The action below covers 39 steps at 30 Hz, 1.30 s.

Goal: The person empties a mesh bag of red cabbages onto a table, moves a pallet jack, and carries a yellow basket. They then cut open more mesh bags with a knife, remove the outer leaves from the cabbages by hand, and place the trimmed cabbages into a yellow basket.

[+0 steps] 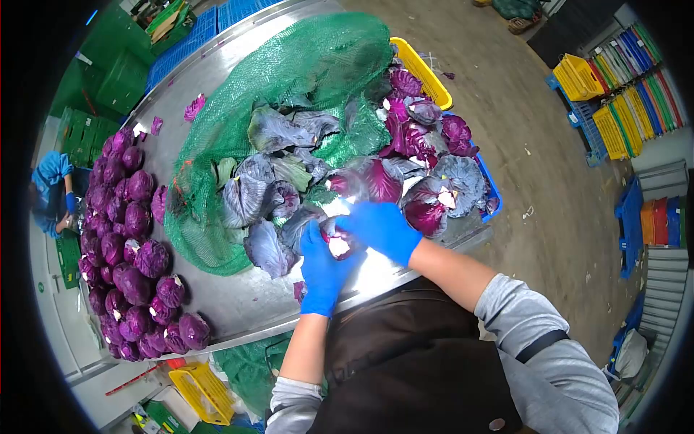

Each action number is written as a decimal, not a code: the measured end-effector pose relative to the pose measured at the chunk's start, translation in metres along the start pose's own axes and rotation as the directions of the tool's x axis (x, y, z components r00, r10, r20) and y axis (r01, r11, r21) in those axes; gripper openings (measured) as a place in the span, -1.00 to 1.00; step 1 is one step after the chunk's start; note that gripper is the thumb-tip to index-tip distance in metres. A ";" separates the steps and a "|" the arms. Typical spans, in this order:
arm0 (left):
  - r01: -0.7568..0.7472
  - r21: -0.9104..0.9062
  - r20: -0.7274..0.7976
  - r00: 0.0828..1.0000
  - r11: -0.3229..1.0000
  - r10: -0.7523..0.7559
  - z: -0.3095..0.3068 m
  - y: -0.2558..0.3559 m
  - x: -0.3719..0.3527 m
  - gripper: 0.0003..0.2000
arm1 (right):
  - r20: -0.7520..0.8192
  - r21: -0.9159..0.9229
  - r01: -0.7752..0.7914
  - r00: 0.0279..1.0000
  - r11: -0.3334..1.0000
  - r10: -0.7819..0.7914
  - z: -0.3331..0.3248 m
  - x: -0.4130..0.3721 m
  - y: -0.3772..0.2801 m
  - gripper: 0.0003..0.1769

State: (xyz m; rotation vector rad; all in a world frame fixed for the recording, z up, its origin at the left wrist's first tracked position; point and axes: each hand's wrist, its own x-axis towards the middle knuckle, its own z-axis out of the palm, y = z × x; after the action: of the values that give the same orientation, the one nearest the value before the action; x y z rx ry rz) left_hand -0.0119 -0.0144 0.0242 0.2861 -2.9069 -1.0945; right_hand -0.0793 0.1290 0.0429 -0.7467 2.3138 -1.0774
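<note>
A red cabbage (341, 243) with a pale cut stem facing up is low over the metal table's near edge. My left hand (322, 271), in a blue glove, wraps round its left side. My right hand (383, 230), gloved too, is curled against the cabbage's upper right; its fingertips are blurred and what they pinch is hidden. Just beyond my hands lie loose outer leaves (253, 189) and purple leaves (383, 181), partly on a green mesh net (289, 65).
Many trimmed red cabbages (136, 283) are piled along the table's left side. A yellow crate (426, 76) and a blue crate (494, 189) stand at the right edge, with leaves heaped over them. Another person in blue (52, 184) works at far left. Stacked crates (614, 130) line the right wall.
</note>
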 end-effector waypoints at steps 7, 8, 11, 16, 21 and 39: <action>0.071 -0.153 0.033 0.997 0.986 -0.067 -0.013 0.016 0.005 -0.08 | -0.283 -0.280 0.155 0.930 0.948 -0.235 0.022 -0.020 0.009 -0.54; 0.192 -0.294 0.177 0.974 0.936 -0.145 -0.018 0.024 0.006 -0.04 | -0.357 -0.166 0.186 0.904 0.968 -0.235 0.029 -0.018 0.011 -0.55; -0.030 0.032 -0.105 0.994 0.999 0.033 0.008 -0.007 -0.003 -0.09 | -0.042 -0.425 0.022 0.998 0.905 -0.043 -0.001 -0.003 -0.005 -0.54; -0.062 -0.079 -0.069 0.996 0.995 0.057 0.003 -0.001 -0.004 -0.10 | -0.298 0.067 0.191 0.941 0.979 -0.163 0.013 -0.009 0.002 -0.60; 0.026 -0.304 0.062 0.998 0.952 -0.007 -0.013 0.000 -0.007 -0.05 | -0.184 0.001 0.043 0.982 0.999 -0.042 0.021 -0.004 0.014 -0.71; -0.302 -0.066 -0.013 0.953 0.951 0.301 -0.014 -0.012 -0.003 -0.08 | -0.039 0.280 0.020 0.999 0.960 -0.009 -0.008 -0.010 0.032 -0.48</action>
State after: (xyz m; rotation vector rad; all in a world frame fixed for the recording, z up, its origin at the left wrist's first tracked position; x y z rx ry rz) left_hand -0.0061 -0.0320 0.0265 -0.1554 -2.7779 -1.1321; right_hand -0.0850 0.1570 0.0241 -0.6377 2.1248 -1.4000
